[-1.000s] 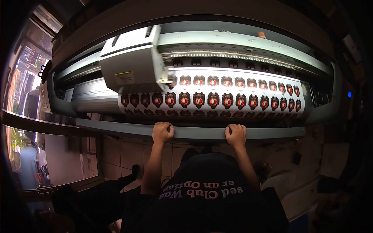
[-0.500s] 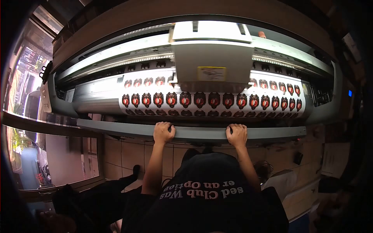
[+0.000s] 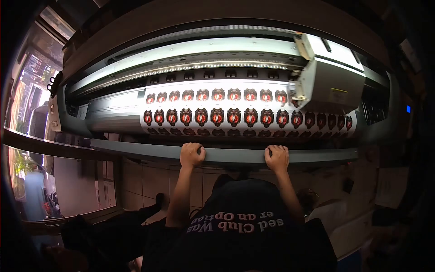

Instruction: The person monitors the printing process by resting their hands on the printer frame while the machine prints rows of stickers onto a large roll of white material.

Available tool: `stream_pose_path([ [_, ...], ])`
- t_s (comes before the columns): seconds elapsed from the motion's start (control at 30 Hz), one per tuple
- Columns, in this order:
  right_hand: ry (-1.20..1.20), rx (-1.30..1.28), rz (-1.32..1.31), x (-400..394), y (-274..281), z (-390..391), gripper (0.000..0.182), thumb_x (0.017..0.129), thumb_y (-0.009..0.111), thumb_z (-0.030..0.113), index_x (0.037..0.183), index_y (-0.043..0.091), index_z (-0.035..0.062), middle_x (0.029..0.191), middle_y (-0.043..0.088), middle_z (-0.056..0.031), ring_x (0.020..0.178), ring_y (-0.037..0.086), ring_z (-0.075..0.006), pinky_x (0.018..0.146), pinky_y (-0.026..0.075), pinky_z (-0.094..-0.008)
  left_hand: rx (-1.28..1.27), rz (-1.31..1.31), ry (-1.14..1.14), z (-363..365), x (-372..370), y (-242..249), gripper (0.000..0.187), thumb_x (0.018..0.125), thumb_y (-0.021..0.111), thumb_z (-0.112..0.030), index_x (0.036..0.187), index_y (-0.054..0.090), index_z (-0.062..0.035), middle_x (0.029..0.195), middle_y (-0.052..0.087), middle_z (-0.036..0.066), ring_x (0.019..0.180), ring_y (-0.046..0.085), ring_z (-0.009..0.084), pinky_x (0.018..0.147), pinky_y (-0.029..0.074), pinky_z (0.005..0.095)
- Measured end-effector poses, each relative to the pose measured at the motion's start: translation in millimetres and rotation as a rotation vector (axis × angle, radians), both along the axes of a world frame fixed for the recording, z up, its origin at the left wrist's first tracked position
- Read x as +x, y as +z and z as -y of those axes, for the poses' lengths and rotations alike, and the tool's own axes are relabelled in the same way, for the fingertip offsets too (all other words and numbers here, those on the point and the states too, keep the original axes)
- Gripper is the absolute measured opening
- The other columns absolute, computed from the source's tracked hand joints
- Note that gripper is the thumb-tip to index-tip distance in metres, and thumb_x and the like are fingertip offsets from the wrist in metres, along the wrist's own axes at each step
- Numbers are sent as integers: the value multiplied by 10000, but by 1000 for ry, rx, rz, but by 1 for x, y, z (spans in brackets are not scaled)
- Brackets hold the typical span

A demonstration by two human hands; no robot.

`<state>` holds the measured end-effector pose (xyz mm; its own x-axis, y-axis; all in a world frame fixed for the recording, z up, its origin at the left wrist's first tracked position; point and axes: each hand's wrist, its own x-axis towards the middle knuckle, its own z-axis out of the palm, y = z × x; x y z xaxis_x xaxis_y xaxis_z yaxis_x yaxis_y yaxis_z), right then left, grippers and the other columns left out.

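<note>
The left hand [image 3: 192,155] and the right hand [image 3: 277,158] are placed well apart on the grey front bar [image 3: 233,156] of the wide-format printer [image 3: 199,49], with fingers bent over it; whether it is firmly gripped cannot be told. Beyond the bar, the sheet of red-and-black emblems [image 3: 242,104] is spread, partly covered at right by the print carriage [image 3: 335,84].

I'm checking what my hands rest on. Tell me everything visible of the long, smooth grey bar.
The long, narrow grey bar looks like smooth painted metal or hard plastic; I cannot tell which. It runs crosswise, nearer your body than the white sheet printed with red-and-black emblems, and looks bowed in this wide-angle view. Your left hand and right hand curl over it; its underside is hidden.
</note>
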<state>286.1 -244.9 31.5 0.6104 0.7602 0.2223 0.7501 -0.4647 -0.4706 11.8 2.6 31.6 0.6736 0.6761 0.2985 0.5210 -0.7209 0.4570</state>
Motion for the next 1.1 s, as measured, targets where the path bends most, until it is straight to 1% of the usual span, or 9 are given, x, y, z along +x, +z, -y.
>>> stream_pose_path([
  [0.1, 6, 26, 18, 0, -1, 0, 196, 861, 631, 243, 835, 711, 66, 830, 700, -89, 848, 652, -286, 902, 437, -430, 7, 10, 0, 0, 0, 0, 120, 814, 657, -183, 797, 708, -75, 764, 668, 83, 755, 622, 297, 806, 473, 412],
  [0.4, 4, 20, 7, 0, -2, 0, 194, 866, 630, 243, 847, 705, 65, 822, 694, -87, 849, 648, -283, 904, 434, -428, 3, 15, -17, -1, 0, 0, 114, 808, 661, -176, 786, 702, -72, 765, 670, 80, 750, 626, 285, 790, 472, 403],
  [0.6, 6, 26, 33, 1, -2, -1, 186, 862, 630, 238, 834, 699, 67, 808, 687, -84, 835, 642, -284, 897, 433, -425, -8, 6, 0, -1, 2, 1, 119, 797, 646, -170, 771, 702, -69, 766, 680, 72, 753, 633, 272, 804, 474, 399],
  [0.8, 1, 24, 11, 1, -1, -1, 182, 857, 634, 237, 822, 697, 70, 800, 682, -82, 830, 641, -281, 891, 433, -421, 34, 17, -22, -4, 1, -3, 121, 790, 645, -169, 762, 702, -66, 757, 681, 75, 745, 633, 274, 794, 477, 399],
  [1.1, -5, 20, 9, 0, 3, -1, 184, 859, 632, 239, 833, 702, 70, 813, 688, -84, 838, 644, -279, 900, 431, -420, 31, 28, -23, -3, 1, -1, 122, 791, 647, -172, 763, 699, -65, 751, 676, 74, 740, 629, 278, 781, 471, 405],
])
